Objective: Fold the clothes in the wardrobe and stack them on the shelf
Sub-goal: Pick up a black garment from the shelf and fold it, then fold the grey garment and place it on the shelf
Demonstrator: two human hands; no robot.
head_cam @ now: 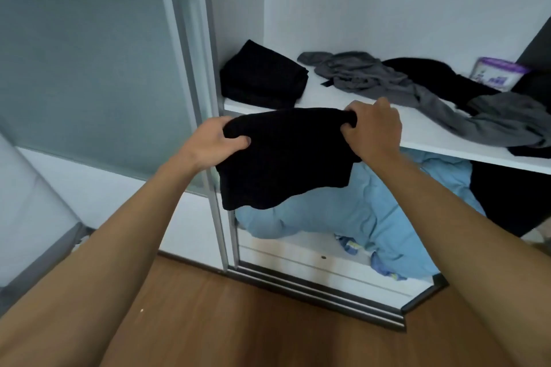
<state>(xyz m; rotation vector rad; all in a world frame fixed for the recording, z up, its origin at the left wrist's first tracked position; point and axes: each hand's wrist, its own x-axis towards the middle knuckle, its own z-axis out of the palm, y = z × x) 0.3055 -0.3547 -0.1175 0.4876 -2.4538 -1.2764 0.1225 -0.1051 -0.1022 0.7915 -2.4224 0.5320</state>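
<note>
I hold a folded black garment [283, 158] in the air just in front of the white shelf [417, 128]. My left hand [213, 143] grips its upper left corner and my right hand [375, 128] grips its upper right corner, so it hangs down between them. A stack of folded black clothes [264, 76] sits at the shelf's left end. Crumpled grey clothes [372, 74] and a loose black garment [429, 77] lie spread across the shelf's middle and right.
A purple-and-white container [496, 73] stands at the shelf's back right. Light blue bedding [357, 211] fills the compartment below, with a dark item [512, 197] beside it. A frosted sliding door [98, 68] stands to the left. Wooden floor [238, 322] lies underneath.
</note>
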